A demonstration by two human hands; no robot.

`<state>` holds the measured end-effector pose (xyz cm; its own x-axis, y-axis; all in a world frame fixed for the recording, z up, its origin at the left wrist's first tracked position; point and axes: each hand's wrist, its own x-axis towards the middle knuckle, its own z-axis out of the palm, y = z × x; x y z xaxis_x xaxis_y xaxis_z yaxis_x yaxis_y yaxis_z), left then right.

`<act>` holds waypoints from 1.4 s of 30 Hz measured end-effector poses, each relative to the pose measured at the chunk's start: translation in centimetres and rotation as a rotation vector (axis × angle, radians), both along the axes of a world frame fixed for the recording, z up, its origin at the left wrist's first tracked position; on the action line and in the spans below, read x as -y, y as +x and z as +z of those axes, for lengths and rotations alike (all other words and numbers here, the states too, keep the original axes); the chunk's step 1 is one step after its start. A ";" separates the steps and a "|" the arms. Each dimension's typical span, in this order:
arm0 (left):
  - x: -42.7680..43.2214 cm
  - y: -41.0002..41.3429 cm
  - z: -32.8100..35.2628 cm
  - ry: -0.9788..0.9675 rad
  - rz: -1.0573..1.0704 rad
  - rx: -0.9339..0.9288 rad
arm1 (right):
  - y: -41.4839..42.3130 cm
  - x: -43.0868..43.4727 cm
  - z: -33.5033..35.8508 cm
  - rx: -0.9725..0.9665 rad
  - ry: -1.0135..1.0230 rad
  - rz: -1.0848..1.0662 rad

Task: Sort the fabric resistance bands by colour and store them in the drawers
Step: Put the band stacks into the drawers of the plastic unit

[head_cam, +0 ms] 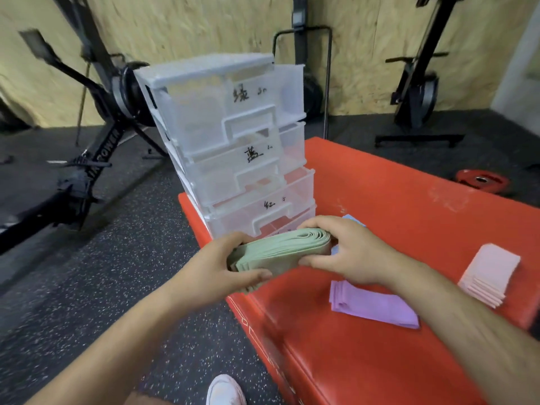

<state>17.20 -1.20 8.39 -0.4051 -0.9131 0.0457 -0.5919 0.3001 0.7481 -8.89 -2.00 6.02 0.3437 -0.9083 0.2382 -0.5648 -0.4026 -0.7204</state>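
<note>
Left hand: the left hand [222, 264] gripped the near end of a stack of green bands [280, 251], thumb on the near side and fingers curled over the far side.
Right hand: the right hand [347, 252] held the other end of the same stack, where the bands' folded ends showed, with fingers wrapped over the top and thumb below.
Green bands: the stack was held off the worktop between both hands, just in front of the lowest drawers.
Drawers: a see-through white drawer unit [228, 135] stood on the left far corner of the worktop, and three drawer fronts showed handwritten marks. A fourth was mostly hidden behind the hands.
Worktop: the red padded worktop [380, 200] carried the unit and the other bands.
Blue bands: a few blue bands [353, 219] peeked out behind the right hand.
Purple bands: a flat pile of purple bands [377, 305] lay below the right wrist.
Pink bands: a neat pile of pink bands [488, 273] lay well to the right.
Floor: a dark speckled floor [117, 287] held a white shoe [225, 390], a red weight plate [482, 181] and a black exercise machine [96, 159].
</note>
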 end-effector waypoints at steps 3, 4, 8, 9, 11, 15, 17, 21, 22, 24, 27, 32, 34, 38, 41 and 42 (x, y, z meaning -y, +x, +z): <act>-2.1 0.2 3.1 -0.109 0.021 0.034 | 0.0 -1.5 2.5 0.064 -0.038 0.033; -2.7 0.3 4.3 -0.141 0.030 0.037 | -0.1 -2.0 3.4 0.058 -0.061 0.033; -3.8 0.8 9.5 -0.316 0.054 0.117 | 0.0 -3.1 7.9 0.059 -0.208 -0.001; -3.9 0.8 11.0 -0.354 0.066 0.138 | 0.2 -3.1 9.4 0.080 -0.236 -0.003; -4.0 0.6 14.3 -0.399 0.075 0.146 | 0.6 -2.4 12.9 0.096 -0.279 0.006; -0.7 1.1 21.4 -0.474 0.150 0.153 | 1.7 1.1 21.4 0.016 -0.366 -0.006; 2.6 1.4 24.3 -0.515 0.222 0.210 | 2.5 4.4 25.2 -0.060 -0.393 -0.050; 9.1 0.6 27.0 -0.571 0.243 0.354 | 4.3 10.9 29.5 -0.219 -0.347 -0.123; 10.4 0.4 27.0 -0.572 0.239 0.385 | 4.5 12.2 29.9 -0.260 -0.323 -0.141; 12.8 0.4 26.4 -0.553 0.219 0.443 | 4.9 14.6 29.8 -0.349 -0.276 -0.152; 15.3 0.8 25.1 -0.507 0.200 0.524 | 5.2 17.6 28.2 -0.438 -0.180 -0.141; 18.2 0.9 22.1 -0.500 0.139 0.636 | 5.9 20.7 25.7 -0.523 -0.079 -0.136; 18.8 0.7 21.6 -0.470 0.094 0.680 | 6.1 21.5 25.2 -0.579 -0.021 -0.139; 19.2 0.7 22.2 -0.261 0.072 0.797 | 6.4 21.5 25.2 -0.581 0.086 -0.124; 18.5 0.9 22.9 -0.195 0.064 0.831 | 6.1 20.4 25.5 -0.461 0.102 -0.084; 17.9 0.9 23.0 -0.220 0.059 0.798 | 5.7 20.0 25.3 -0.375 0.067 -0.083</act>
